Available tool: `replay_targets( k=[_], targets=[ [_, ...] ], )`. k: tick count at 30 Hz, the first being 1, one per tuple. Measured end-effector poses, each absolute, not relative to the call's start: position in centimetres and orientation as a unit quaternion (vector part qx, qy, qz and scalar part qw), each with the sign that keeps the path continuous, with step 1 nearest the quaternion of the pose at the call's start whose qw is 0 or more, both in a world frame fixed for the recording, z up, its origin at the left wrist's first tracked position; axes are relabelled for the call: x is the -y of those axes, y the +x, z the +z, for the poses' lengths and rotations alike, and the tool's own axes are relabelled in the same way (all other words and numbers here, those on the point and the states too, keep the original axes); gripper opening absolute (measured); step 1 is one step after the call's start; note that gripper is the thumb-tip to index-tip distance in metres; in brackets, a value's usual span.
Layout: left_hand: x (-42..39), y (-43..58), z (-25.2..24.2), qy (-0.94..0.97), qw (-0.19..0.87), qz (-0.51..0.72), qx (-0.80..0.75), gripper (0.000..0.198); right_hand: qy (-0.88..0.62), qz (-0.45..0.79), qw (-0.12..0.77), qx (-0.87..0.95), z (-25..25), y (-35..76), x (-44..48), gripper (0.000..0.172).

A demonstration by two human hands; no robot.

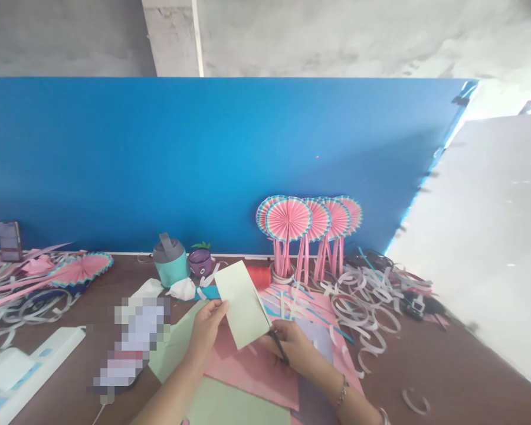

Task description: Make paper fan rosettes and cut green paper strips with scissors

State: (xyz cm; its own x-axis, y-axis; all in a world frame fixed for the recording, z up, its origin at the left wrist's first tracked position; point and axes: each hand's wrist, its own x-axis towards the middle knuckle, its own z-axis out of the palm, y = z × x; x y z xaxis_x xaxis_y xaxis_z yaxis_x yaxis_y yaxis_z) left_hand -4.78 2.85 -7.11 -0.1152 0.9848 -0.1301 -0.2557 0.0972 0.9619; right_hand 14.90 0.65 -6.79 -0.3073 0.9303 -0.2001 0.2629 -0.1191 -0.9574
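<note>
My left hand [206,329] pinches the left edge of a pale green paper sheet [241,302] and holds it up, tilted, above the table. My right hand [292,348] is closed on the dark handles of a pair of scissors [272,333], whose blades lie along the sheet's right edge. Under both hands lie pink paper sheets [252,369] and light green paper sheets [223,407].
Several pink pleated paper fans [307,221] stand on sticks against the blue board [203,159]. A teal cup [170,262], a small purple pot [200,260] and an orange spool [259,275] sit behind. Curled paper strips [371,301] litter the right, more fans [77,270] the left.
</note>
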Motion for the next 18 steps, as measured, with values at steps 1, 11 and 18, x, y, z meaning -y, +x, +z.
replay_targets(
  k=[1, 11, 18],
  targets=[
    [-2.82, -4.78, -7.08, 0.370, 0.551, 0.562, -0.494, 0.035, -0.506, 0.550, 0.304, 0.590, -6.77, 14.91, -0.63, 0.026],
    [-3.11, -4.96, -7.69, 0.374, 0.544, 0.572, -0.487, 0.035, -0.520, 0.537, 0.291, 0.597, -6.64, 15.09, -0.79, 0.027],
    [-3.12, -5.03, -7.77, 0.374, 0.550, 0.573, -0.479, 0.036, -0.513, 0.542, 0.301, 0.594, -6.45, 15.03, -0.75, 0.030]
  ],
)
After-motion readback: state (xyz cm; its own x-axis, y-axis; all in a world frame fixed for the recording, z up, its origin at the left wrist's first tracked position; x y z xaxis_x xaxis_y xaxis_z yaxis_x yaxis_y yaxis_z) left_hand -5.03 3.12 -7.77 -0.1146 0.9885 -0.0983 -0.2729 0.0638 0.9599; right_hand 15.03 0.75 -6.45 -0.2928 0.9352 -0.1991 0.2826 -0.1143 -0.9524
